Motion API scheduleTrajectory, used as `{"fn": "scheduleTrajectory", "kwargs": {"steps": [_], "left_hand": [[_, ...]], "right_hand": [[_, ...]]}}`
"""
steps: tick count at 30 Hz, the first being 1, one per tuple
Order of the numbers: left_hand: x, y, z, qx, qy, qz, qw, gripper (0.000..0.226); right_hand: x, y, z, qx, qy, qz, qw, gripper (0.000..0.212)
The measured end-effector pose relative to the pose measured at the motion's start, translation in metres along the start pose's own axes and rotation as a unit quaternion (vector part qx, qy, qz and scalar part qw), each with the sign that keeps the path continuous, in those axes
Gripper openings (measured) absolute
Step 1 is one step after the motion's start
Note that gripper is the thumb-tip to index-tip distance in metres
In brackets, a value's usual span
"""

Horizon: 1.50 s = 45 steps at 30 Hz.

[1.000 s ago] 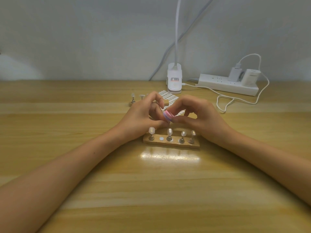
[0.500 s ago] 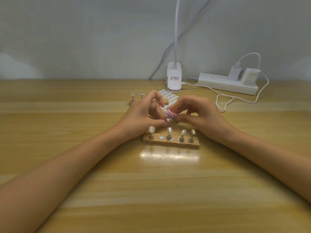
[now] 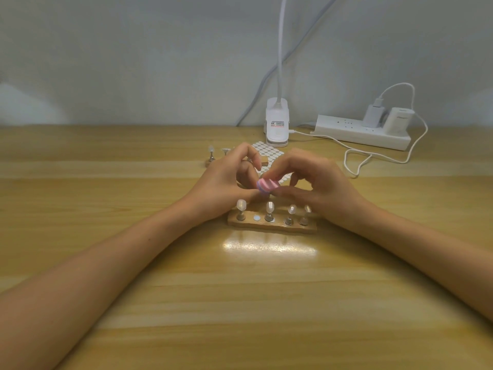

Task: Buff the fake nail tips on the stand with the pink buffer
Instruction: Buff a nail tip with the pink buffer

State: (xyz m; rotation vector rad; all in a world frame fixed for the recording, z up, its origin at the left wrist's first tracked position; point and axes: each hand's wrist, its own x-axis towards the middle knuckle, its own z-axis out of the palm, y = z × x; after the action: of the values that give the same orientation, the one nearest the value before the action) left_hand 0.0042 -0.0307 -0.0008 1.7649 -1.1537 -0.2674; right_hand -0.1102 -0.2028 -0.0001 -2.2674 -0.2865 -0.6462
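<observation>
A wooden stand (image 3: 272, 226) lies on the table with several pale nail tips (image 3: 270, 207) upright on metal pegs and one bare slot (image 3: 256, 218). Just behind and above it, my right hand (image 3: 320, 185) pinches the pink buffer (image 3: 268, 184) between thumb and fingers. My left hand (image 3: 221, 188) meets it from the left, its thumb and fingers curled round a small nail tip under the buffer's near end. That tip is mostly hidden.
A second small stand (image 3: 211, 157) and a sheet of white round stickers (image 3: 269, 150) lie behind my hands. Further back stand a white clip lamp base (image 3: 277, 126) and a power strip (image 3: 360, 133) with a looping white cable (image 3: 357, 161).
The buffer has shifted slightly back and forth over the tip held by my left hand. Both hands stay in the same spot above the stand.
</observation>
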Motion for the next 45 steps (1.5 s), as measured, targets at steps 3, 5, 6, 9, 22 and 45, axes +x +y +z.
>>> {"fn": "scheduleTrajectory", "kwargs": {"steps": [3, 5, 6, 9, 22, 45], "left_hand": [[0.0005, 0.0002, 0.0007, 0.001, -0.001, 0.001, 1.000, 0.040], [0.0003, 0.0001, 0.0008, 0.002, 0.000, 0.003, 1.000, 0.039], [0.0002, 0.0000, 0.0006, 0.001, 0.002, 0.002, 1.000, 0.039], [0.0002, 0.0001, 0.0003, 0.002, 0.000, -0.001, 1.000, 0.039], [0.0001, 0.0011, 0.0010, 0.003, 0.001, -0.004, 1.000, 0.038], [-0.0003, 0.0010, 0.0003, -0.006, -0.002, -0.004, 1.000, 0.037]], "right_hand": [[0.0001, -0.0008, -0.0013, 0.023, 0.004, 0.036, 0.999, 0.025], [-0.0002, -0.0017, -0.0017, 0.026, 0.003, 0.016, 1.000, 0.021], [-0.0002, -0.0020, -0.0015, 0.022, -0.004, 0.008, 1.000, 0.020], [-0.0004, -0.0011, -0.0027, 0.026, -0.008, 0.039, 0.999, 0.020], [0.0004, -0.0042, -0.0037, 0.036, -0.021, 0.029, 0.999, 0.026], [-0.0011, -0.0026, -0.0023, 0.005, -0.002, 0.015, 1.000, 0.019]]}}
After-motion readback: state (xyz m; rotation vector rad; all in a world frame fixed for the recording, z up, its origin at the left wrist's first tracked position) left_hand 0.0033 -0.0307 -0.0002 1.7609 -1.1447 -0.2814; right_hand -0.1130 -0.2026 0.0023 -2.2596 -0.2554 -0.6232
